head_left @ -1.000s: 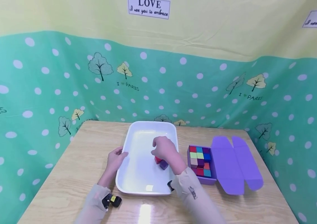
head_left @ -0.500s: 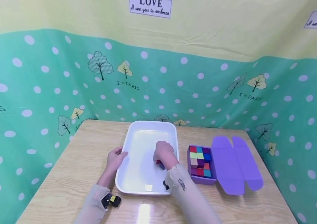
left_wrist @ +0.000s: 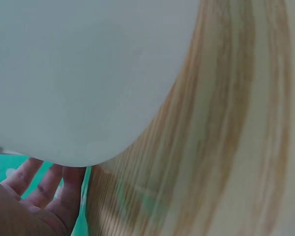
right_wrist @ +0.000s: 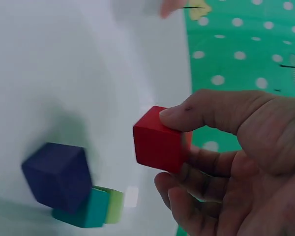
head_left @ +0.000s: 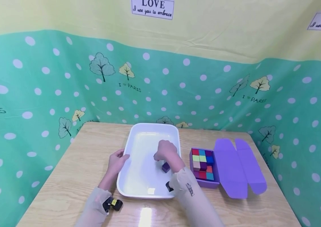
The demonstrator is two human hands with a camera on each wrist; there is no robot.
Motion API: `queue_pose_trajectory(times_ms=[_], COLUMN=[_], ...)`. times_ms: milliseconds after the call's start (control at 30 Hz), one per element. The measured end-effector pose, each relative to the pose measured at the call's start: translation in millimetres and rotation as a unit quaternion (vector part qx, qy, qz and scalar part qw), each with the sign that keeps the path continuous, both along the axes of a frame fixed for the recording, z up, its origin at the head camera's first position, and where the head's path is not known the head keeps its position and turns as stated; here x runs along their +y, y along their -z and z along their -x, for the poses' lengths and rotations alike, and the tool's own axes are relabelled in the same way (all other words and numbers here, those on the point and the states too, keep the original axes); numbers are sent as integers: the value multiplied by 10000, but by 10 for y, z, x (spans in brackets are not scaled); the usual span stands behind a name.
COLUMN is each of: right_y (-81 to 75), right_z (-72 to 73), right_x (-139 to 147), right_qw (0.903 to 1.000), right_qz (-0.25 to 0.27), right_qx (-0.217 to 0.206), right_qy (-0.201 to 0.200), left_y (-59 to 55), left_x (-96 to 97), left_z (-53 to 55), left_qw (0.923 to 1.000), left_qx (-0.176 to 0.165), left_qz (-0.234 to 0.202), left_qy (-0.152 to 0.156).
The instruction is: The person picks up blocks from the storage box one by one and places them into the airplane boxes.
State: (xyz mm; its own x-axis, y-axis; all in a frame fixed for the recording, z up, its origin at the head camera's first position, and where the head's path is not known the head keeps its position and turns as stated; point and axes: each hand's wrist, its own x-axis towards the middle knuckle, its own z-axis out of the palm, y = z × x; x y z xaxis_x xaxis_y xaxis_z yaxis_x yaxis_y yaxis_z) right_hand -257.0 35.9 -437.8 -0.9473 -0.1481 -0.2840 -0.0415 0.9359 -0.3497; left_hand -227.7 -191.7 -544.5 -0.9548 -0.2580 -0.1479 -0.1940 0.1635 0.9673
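My right hand (head_left: 167,150) is over the white tray (head_left: 140,186). In the right wrist view it pinches a red cube (right_wrist: 158,144) between thumb and fingertips, above the tray floor; the hand hides this cube in the head view. A dark purple cube (head_left: 165,167) lies in the tray close by. Beside it in the right wrist view are a teal cube (right_wrist: 95,209) and a light green piece (right_wrist: 115,205), both partly hidden. My left hand (head_left: 117,162) holds the tray's left side, thumb over the rim; its fingers (left_wrist: 48,187) lie against the outer wall.
To the tray's right stands a purple box (head_left: 209,183), its lid (head_left: 231,170) folded out flat to the right. Coloured cubes (head_left: 202,158) fill it, some stacked higher. The wooden table (head_left: 72,176) ends at a patterned green curtain (head_left: 154,94) behind.
My right hand came down to the red cube, took hold of it, then rose slightly. The red cube left its place next to the purple one. The left hand has stayed put.
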Motion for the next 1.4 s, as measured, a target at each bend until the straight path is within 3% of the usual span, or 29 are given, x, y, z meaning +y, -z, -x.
queue_pose_trajectory(times_ms=[167,333,633,1100,1400], right_y=[-272,-411,-476,-410,-199], right_z=[-129,-266,-390,-551,-620], right_x=[217,510,1141,2000,2331], right_qw=[9922,9835,9810,9784,9715], right_qz=[1221,1786,1741,1813,2120], right_qx=[216,137,545,839,1034], right_qy=[-120,250,667,523,-238], left_y=[1,17,41,33,29], left_x=[-3,-37,-62,-27,-15], left_z=[5,-15,-80,-67,-24], left_qw=[10000,10000,9999,9998,9998], left_qx=[10,-48,-100,-109,-82], left_qz=[47,21,-46,-128,-148], left_qy=[18,27,59,48,61])
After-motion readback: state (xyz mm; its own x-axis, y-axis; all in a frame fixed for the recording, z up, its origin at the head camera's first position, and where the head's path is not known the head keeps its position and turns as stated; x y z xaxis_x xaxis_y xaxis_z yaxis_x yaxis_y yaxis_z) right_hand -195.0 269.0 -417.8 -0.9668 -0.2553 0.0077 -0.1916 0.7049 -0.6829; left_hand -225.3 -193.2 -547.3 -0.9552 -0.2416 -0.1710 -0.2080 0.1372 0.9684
